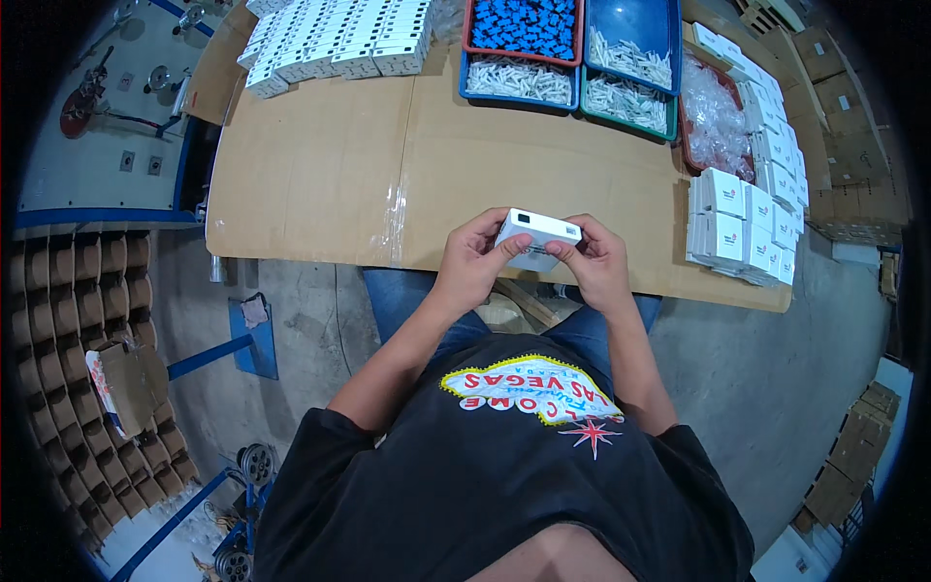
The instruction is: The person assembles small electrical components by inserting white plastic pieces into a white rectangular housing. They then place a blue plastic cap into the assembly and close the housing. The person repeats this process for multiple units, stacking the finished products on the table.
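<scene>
A small white box (545, 228) with dark marks on its top edge is held between both hands, at the near edge of the cardboard-covered table. My left hand (478, 257) grips its left end, thumb on the near face. At the other end, my right hand (595, 260) closes round it, its thumb also on the near face. Most fingers are hidden behind the box.
Rows of white boxes (373, 39) stand at the back left of the cardboard surface (320, 175). Bins hold blue parts (524, 27) and white parts (519, 80). A red tray of clear plastic bags (716, 116) and stacked white boxes (742, 228) occupy the right.
</scene>
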Available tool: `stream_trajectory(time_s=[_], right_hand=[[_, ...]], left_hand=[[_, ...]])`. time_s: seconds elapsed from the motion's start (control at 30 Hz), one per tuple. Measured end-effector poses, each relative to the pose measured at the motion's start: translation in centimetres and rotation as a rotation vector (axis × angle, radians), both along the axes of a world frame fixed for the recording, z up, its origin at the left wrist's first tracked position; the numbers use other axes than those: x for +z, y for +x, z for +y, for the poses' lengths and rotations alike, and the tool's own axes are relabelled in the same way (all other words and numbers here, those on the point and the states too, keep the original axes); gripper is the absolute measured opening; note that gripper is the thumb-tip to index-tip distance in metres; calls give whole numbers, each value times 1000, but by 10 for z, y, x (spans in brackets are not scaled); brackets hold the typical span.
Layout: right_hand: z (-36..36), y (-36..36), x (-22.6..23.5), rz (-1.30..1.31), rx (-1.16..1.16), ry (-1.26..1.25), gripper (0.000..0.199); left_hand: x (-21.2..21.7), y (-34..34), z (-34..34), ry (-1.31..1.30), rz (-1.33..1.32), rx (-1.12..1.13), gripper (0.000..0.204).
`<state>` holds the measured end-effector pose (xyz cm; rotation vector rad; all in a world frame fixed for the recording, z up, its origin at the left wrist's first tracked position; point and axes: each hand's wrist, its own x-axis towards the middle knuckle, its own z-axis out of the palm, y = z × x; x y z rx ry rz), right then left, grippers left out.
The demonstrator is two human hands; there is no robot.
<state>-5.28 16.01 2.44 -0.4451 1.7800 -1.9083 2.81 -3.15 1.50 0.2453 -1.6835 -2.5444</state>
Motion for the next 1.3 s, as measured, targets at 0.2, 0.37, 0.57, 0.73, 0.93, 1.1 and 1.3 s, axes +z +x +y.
stream_trajectory(time_s=[0.2, 0.37, 0.57, 0.73, 0.93, 1.1, 1.3], right_hand=[[-11, -2, -2, -299, -149, 137, 23], [-3, -11, -32, -504, -242, 83, 31], [5, -13, -41, -681, -181, -5, 41], [7, -12, -48, -731, -137, 3, 44], [3, -14, -44, -350, -149, 249, 45], [-4, -6, -9, 482, 5, 365, 54], [-16, 13, -26, 747, -148, 365, 59]], left_hand=[[-9, -13, -1, 229, -401, -9, 36], [-19, -17, -5, 482, -571, -118, 42], [-36, -17, -3, 721, -612, -133, 48], [-47, -14, -4, 774, -598, -138, 48], [-31, -11, 1, 468, -552, 26, 43], [-33, -9, 16, -57, -131, 344, 44], [-17, -2, 29, -185, 239, 158, 53]])
